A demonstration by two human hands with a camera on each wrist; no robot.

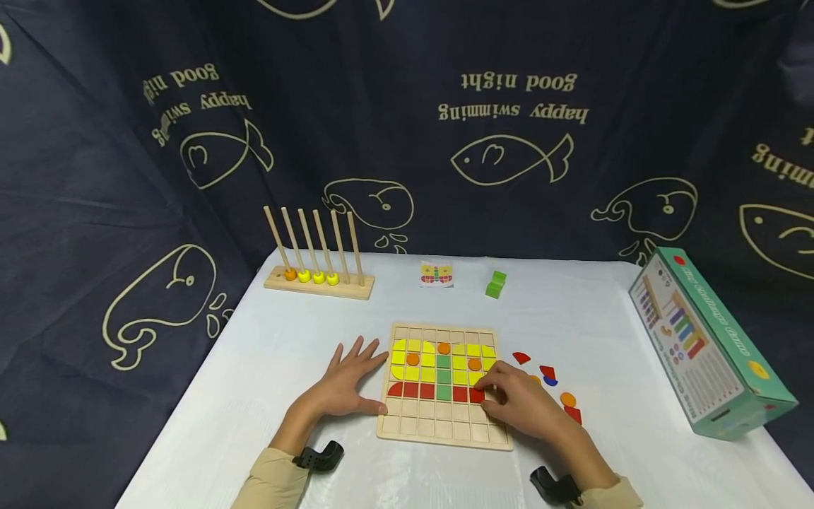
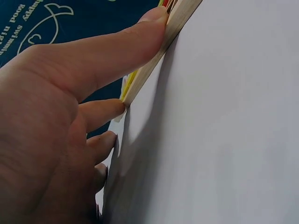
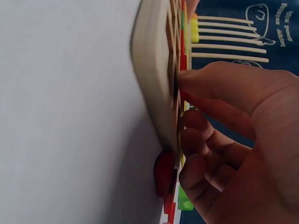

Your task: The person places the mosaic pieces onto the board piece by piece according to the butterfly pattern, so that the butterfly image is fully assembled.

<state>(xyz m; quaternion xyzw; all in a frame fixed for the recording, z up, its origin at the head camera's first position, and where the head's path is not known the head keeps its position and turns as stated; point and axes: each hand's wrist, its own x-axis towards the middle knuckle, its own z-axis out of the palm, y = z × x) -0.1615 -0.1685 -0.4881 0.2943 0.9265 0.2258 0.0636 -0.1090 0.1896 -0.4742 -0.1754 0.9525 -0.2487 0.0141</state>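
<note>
A square wooden grid board (image 1: 439, 430) lies on the table, its cells partly filled with flat yellow, orange, green and red tiles. My left hand (image 1: 348, 382) is spread beside the board, thumb and index finger touching its left edge; the left wrist view shows the thumb (image 2: 140, 39) against the wooden side. At the right end of the red row, my right hand (image 1: 524, 399) pinches a red tile (image 1: 477, 396) between thumb and index finger, low at the grid. In the right wrist view, the other fingers (image 3: 194, 142) curl near the board's edge.
Loose red, orange and blue pieces (image 1: 568, 400) lie right of the board. Behind stand a peg rack (image 1: 318, 288) with beads, a butterfly picture card (image 1: 436, 274) and green blocks (image 1: 496, 284). A teal game box (image 1: 712, 346) stands at the right.
</note>
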